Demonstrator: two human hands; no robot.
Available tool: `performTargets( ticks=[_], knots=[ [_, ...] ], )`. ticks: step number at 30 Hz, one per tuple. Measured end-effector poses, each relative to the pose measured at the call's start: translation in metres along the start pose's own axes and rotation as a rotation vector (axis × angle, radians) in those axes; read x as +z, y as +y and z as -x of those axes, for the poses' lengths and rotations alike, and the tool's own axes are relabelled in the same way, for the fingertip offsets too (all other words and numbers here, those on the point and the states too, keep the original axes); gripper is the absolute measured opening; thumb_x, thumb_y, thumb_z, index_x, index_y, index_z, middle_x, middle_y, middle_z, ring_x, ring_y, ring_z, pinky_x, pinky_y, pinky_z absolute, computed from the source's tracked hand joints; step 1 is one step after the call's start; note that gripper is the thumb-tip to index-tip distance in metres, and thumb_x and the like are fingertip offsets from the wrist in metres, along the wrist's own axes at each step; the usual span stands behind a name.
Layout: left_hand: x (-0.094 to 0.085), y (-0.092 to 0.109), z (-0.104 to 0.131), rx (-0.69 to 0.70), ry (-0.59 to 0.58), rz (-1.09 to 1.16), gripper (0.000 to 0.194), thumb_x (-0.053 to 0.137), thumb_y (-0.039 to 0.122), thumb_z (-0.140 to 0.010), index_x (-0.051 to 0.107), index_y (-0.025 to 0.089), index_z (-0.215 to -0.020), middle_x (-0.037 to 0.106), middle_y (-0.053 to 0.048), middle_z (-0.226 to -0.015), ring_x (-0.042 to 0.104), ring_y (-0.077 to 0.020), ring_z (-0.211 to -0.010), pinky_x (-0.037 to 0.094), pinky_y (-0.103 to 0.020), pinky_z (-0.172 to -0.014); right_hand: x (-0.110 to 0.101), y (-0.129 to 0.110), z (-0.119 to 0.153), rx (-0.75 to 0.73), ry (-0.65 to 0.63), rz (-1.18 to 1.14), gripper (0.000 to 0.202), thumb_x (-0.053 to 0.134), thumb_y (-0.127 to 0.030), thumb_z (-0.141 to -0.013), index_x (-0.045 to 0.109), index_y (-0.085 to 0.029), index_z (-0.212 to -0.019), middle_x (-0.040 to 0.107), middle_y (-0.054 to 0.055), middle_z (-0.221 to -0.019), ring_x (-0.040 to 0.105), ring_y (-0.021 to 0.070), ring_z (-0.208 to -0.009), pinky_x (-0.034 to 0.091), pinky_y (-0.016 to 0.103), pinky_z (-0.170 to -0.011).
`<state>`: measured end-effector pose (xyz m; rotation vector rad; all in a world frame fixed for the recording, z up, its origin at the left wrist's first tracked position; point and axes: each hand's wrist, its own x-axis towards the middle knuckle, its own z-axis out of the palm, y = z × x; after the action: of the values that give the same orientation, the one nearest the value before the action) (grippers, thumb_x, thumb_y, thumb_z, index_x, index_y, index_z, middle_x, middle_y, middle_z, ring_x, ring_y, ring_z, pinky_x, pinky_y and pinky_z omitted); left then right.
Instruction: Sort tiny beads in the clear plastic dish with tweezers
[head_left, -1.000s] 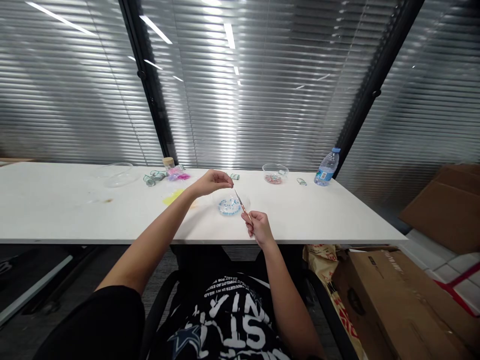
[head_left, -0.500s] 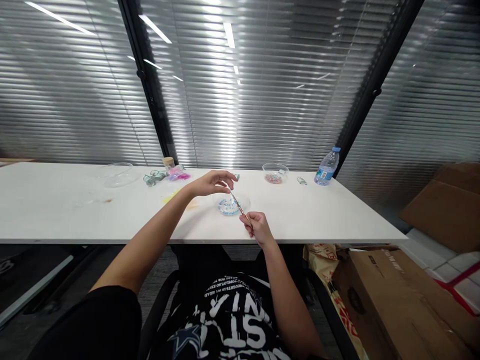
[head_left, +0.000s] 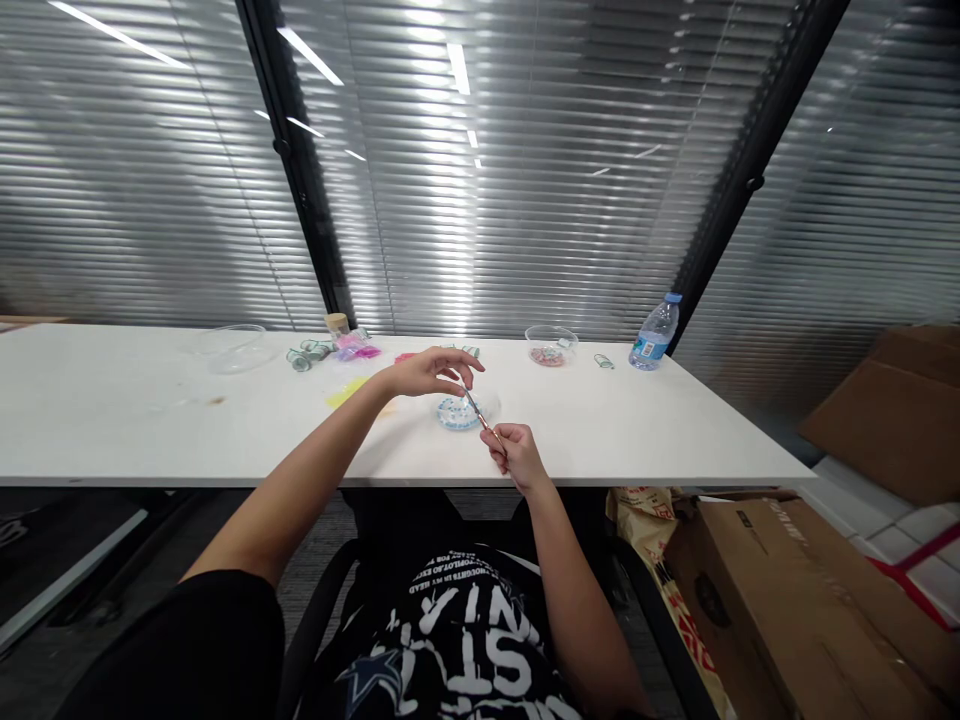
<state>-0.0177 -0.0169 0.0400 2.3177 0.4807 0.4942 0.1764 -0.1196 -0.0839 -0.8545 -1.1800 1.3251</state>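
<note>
My left hand (head_left: 435,372) hovers over a clear round dish (head_left: 491,408) that has pale blue beads (head_left: 456,414) in it. Its thumb and a finger come together at the upper tip of a slim metal tool (head_left: 481,413), the other fingers curving above. Anything tiny pinched there is too small to make out. My right hand (head_left: 516,455), at the dish's near right side, grips the tool's lower end between thumb and fingers. The tool is tilted, silvery toward the tip and coppery near the right hand; its exact kind is unclear.
Yellow pieces (head_left: 345,391) lie left of the dish. Farther back are grey-green rolls (head_left: 304,356), pink and purple packets (head_left: 360,349), a corked jar (head_left: 337,324), a cup of reddish beads (head_left: 547,355) and a water bottle (head_left: 654,335). Cardboard boxes (head_left: 795,600) stand right of the table (head_left: 637,430).
My left hand has shifted slightly right and down along the tool, its fingers more lowered. Red and green items behind it show more now. The right hand stays almost still.
</note>
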Motion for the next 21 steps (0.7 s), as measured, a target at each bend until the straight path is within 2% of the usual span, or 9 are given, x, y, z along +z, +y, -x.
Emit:
performTargets(
  ticks=[11, 21],
  knots=[
    [0.0014, -0.0024, -0.0021, 0.005, -0.009, 0.033, 0.044, 0.072, 0.030, -0.082, 0.061, 0.021, -0.123, 0.067, -0.007, -0.098, 0.065, -0.0179, -0.098, 0.051, -0.036, -0.093, 0.0012, -0.0019, 0.0006, -0.025, -0.002, 0.001, 0.047, 0.073, -0.046, -0.070, 0.040, -0.020, -0.049, 0.037, -0.007, -0.042, 0.026, 0.0038, -0.037, 0.016, 0.020, -0.036],
    [0.0012, -0.0053, -0.0035, 0.007, -0.017, 0.019, 0.047, 0.074, 0.031, -0.080, 0.061, 0.021, -0.124, 0.068, -0.007, -0.098, 0.066, -0.0185, -0.096, 0.052, -0.039, -0.092, -0.0005, -0.0001, -0.0005, -0.007, 0.010, 0.023, 0.051, 0.075, -0.052, -0.068, 0.041, -0.020, -0.050, 0.038, -0.007, -0.042, 0.026, 0.0037, -0.035, 0.017, 0.020, -0.034]
  ],
)
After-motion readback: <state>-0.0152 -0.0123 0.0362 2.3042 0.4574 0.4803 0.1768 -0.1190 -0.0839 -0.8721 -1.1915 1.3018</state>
